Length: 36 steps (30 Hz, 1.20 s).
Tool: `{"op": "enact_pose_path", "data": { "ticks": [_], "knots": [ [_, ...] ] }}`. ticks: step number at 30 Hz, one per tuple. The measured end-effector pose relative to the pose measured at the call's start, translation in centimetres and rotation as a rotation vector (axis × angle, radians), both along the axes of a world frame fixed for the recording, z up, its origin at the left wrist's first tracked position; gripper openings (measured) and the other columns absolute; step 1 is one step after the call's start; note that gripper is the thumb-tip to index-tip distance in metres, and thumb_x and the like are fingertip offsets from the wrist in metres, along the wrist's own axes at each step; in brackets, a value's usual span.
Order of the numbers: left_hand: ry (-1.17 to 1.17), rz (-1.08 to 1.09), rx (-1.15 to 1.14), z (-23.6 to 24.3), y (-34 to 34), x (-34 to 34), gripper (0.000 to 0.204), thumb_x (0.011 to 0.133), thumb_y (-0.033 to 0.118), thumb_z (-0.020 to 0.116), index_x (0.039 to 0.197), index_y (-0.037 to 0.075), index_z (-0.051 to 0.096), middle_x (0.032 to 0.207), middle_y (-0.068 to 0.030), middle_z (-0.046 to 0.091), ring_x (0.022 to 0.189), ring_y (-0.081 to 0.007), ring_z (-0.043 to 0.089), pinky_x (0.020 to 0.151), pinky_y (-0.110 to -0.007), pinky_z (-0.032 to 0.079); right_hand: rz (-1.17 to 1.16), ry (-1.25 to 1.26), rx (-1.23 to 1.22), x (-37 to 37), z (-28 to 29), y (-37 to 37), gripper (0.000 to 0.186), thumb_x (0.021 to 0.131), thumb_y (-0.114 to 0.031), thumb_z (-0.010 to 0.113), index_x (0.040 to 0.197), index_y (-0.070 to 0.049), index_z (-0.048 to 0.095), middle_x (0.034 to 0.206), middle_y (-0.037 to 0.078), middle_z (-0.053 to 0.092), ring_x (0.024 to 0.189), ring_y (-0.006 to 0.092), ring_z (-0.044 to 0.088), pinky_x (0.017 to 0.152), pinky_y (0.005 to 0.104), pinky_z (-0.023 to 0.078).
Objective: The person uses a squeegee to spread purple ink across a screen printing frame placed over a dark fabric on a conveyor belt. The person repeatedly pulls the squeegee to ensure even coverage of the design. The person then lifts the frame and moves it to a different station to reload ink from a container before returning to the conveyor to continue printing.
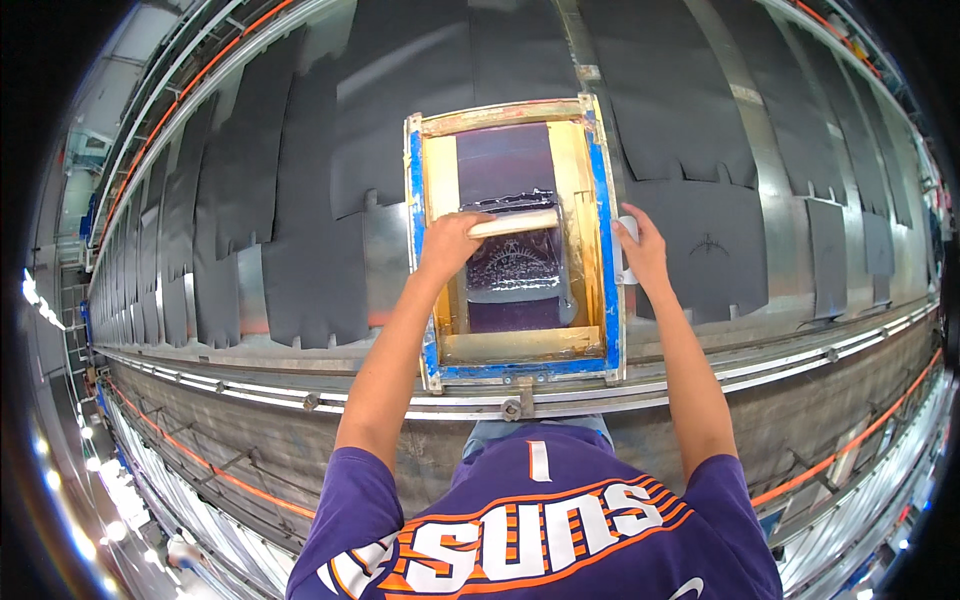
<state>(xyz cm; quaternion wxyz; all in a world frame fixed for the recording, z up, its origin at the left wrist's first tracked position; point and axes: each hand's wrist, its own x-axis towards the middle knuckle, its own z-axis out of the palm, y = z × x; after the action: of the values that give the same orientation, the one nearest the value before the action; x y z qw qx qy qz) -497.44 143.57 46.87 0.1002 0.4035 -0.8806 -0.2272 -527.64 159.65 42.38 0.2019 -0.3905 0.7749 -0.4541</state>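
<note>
A screen-printing frame (612,318), with blue tape along its sides, lies on the long table in front of me. Inside it is a dark purple mesh (505,160) with wet, glossy ink and a pale arched design (515,258). My left hand (452,240) is closed round the left end of a pale squeegee (515,223), which lies crosswise over the mesh. At the frame's right side my right hand (645,250) is closed on a pale grey handle-like piece (627,248). Its exact shape is partly hidden by my fingers.
Dark grey cut sheets (680,100) cover the table on both sides. One sheet (708,250) right of the frame bears a faint arched mark. A metal rail (280,397) with knobs runs along the near edge, and an orange tube (215,455) lies below it.
</note>
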Motion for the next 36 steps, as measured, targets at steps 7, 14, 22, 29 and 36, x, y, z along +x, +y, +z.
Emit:
{"op": "enact_pose_path", "data": {
  "ticks": [7, 14, 22, 29, 36],
  "knots": [
    [0.0, -0.083, -0.192, -3.5, 7.8, 4.6, 0.066, 0.075, 0.003, 0.073, 0.138, 0.017, 0.061, 0.146, -0.0043, 0.057, 0.134, -0.0291, 0.053, 0.113, -0.042, 0.043, -0.135, 0.021, -0.03, 1.6, 0.5, -1.6, 0.024, 0.098, -0.025, 0.063, 0.109, -0.006, 0.072, 0.1, 0.02, 0.073, 0.098, 0.0324, 0.071, 0.087, 0.0393, 0.052],
    [0.104, -0.095, -0.148, -1.4, 15.2, 14.9, 0.071, 0.07, 0.001, 0.071, 0.139, 0.014, 0.058, 0.149, -0.007, 0.053, 0.136, -0.0305, 0.048, 0.116, -0.048, 0.038, -0.146, 0.036, -0.148, 9.8, 4.8, -4.9, 0.027, 0.101, -0.024, 0.059, 0.109, -0.001, 0.07, 0.094, 0.015, 0.074, 0.09, 0.0215, 0.069, 0.084, 0.0353, 0.052],
    [0.031, 0.013, -0.138, 0.1, 7.5, 37.4, 0.069, 0.066, -0.004, 0.07, 0.133, 0.01, 0.062, 0.136, -0.0056, 0.062, 0.126, -0.0308, 0.055, 0.108, -0.047, 0.044, -0.068, -0.144, -0.224, 35.0, 2.3, -12.8, 0.023, 0.102, -0.019, 0.058, 0.109, 0.0, 0.067, 0.077, 0.006, 0.065, 0.069, 0.0107, 0.055, 0.065, 0.0309, 0.047],
    [0.019, -0.016, -0.119, -0.1, 5.3, 44.8, 0.072, 0.062, -0.006, 0.069, 0.132, 0.011, 0.064, 0.135, -0.0047, 0.064, 0.122, -0.0298, 0.058, 0.104, -0.045, 0.046, -0.087, -0.029, -0.151, 41.2, 1.1, -14.9, 0.026, 0.103, -0.023, 0.056, 0.11, -0.001, 0.067, 0.07, 0.011, 0.061, 0.062, 0.0147, 0.052, 0.062, 0.0351, 0.045],
    [0.05, -0.111, -0.177, -1.5, 5.8, 47.5, 0.064, 0.066, -0.006, 0.063, 0.128, 0.01, 0.067, 0.136, -0.006, 0.064, 0.124, -0.0314, 0.058, 0.106, -0.045, 0.046, -0.111, 0.024, -0.051, 41.6, -0.1, -15.6, 0.025, 0.103, -0.023, 0.055, 0.111, -0.004, 0.068, 0.064, 0.012, 0.059, 0.055, 0.0229, 0.051, 0.059, 0.0394, 0.043]
  ]
}}
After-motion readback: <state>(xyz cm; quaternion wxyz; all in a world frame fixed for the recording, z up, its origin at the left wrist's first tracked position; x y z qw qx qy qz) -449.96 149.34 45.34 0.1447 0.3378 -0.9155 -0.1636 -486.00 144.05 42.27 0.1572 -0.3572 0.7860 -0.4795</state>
